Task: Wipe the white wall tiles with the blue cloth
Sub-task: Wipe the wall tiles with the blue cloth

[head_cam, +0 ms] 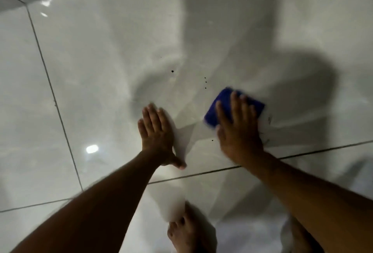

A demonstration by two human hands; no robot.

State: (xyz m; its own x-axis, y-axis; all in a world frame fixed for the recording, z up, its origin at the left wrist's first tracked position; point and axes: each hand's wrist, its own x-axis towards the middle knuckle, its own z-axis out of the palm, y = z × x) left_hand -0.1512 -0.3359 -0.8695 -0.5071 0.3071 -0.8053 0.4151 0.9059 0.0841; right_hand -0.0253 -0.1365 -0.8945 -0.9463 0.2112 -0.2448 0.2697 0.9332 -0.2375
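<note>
Glossy white wall tiles (105,75) with dark grout lines fill the view. My right hand (238,129) lies flat on a folded blue cloth (224,103) and presses it against the tile, fingers spread over it. The cloth's far edge sticks out beyond my fingertips. My left hand (157,133) rests flat on the same tile to the left, fingers together, thumb out, holding nothing. A few small dark specks (205,82) dot the tile just above and left of the cloth.
A bare foot (183,230) shows at the bottom centre on the floor. My shadow falls across the upper middle and right of the wall. A light reflection (92,149) glints on the tile at the left.
</note>
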